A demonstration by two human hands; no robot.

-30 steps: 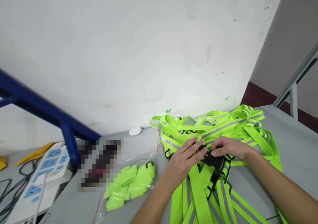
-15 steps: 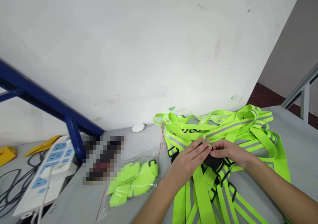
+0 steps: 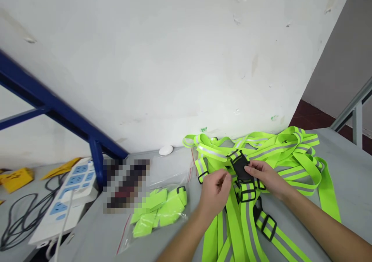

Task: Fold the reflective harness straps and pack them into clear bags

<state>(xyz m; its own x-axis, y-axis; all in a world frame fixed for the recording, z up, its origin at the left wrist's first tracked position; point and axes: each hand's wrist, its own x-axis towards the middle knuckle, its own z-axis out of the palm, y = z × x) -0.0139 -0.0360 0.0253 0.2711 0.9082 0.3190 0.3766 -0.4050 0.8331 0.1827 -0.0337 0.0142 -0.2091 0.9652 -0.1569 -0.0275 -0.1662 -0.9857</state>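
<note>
Green straps lie in a loose heap under and around both my hands, on the grey table. My right hand grips the edge of a black buckle, thumb on top; the fingers underneath are mostly hidden. My left hand, just to the left of it, is curled, and I cannot tell whether it pinches a strap or nothing. With only one edge held, I judge the buckle could twist or slip if a strap pulls at it. Just below it, nearer me, a black loop has a strap threaded through; a hard tug might drag that strap along. Beyond my right hand the bands cross one another, so lifting fast could tighten the tangle. Left of my left hand lies a plastic bag with folded straps inside; a wide sweep could knock it.
</note>
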